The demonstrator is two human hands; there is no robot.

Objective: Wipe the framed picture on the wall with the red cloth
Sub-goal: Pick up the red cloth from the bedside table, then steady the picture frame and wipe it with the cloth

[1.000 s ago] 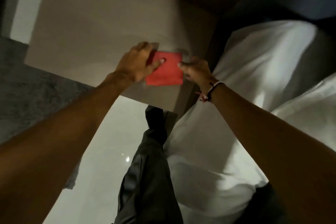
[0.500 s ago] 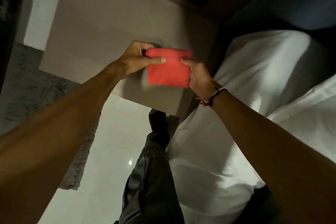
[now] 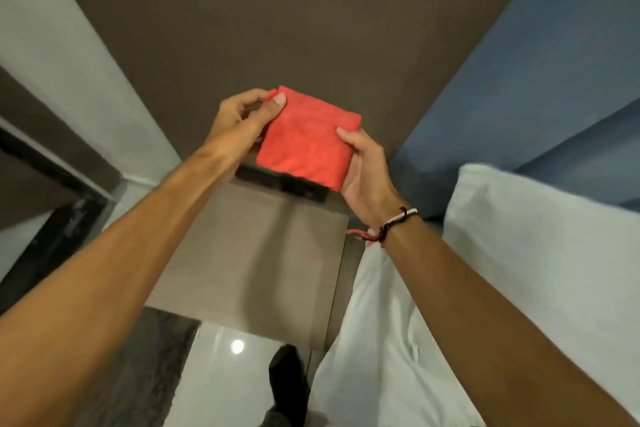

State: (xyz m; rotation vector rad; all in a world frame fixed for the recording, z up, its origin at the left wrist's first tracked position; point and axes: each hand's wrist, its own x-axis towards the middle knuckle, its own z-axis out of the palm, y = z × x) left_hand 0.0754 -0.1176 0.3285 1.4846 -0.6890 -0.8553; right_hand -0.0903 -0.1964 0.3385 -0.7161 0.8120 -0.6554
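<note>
A folded red cloth [image 3: 306, 139] is held up in front of me, in the air above a bedside table. My left hand [image 3: 239, 121] pinches its upper left corner between thumb and fingers. My right hand [image 3: 363, 170] grips its right edge, thumb on the front; a black and white bracelet is on that wrist. No framed picture is in view.
A beige bedside table [image 3: 256, 263] stands below the hands, against a brown wall panel [image 3: 277, 17]. A white pillow and bedding [image 3: 519, 253] lie to the right, under a blue headboard [image 3: 540, 87]. Glossy floor [image 3: 221, 374] and my dark shoe [image 3: 287, 381] are at the bottom.
Both hands have lifted the red cloth off the table top and raised it in front of the wall. My view has tilted upward.
</note>
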